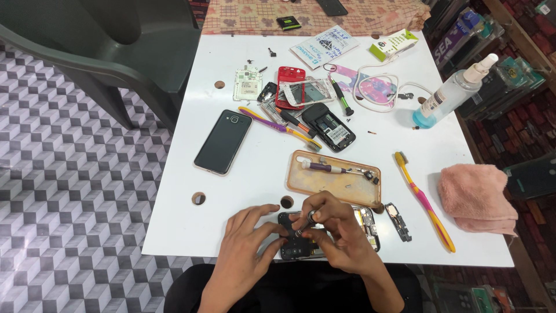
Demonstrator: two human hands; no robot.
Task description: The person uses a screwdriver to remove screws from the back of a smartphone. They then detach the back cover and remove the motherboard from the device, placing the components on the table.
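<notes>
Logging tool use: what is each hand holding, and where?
Right hand pinches a small screwdriver by its shaft; left hand steadies the opened phone at its edge.

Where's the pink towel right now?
In the head view the pink towel lies at the table's right edge, just right of the pink and yellow toothbrush and below the spray bottle.

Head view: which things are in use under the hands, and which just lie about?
In use: left hand steadying opened phone; right hand holding small screwdriver.

Lying about: black phone, pink cloth, spray bottle, two toothbrushes, red phone frame.
</notes>
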